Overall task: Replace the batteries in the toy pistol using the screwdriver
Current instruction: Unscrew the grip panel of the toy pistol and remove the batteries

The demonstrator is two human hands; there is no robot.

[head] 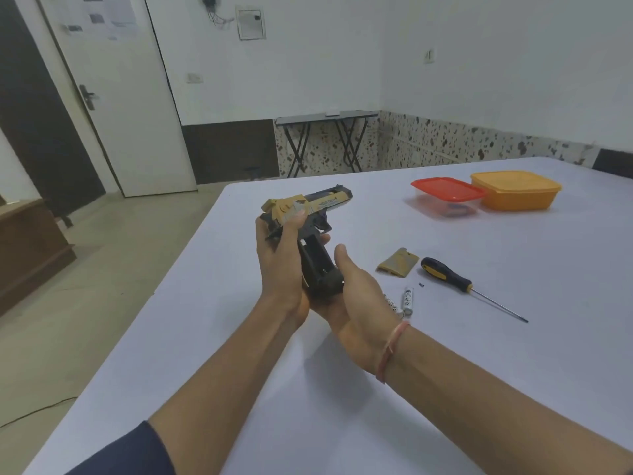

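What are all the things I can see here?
toy pistol: one, black and tan, held above the table
battery cover: one, tan, beside the screwdriver
screwdriver: one, black and yellow, on the table
screw: one, dark, beside the screwdriver
batteries: two, silvery, by the right wrist
red-lidded box: one, far side
orange box: one, beside it
table: one, white
left hand, right hand: both hold the pistol
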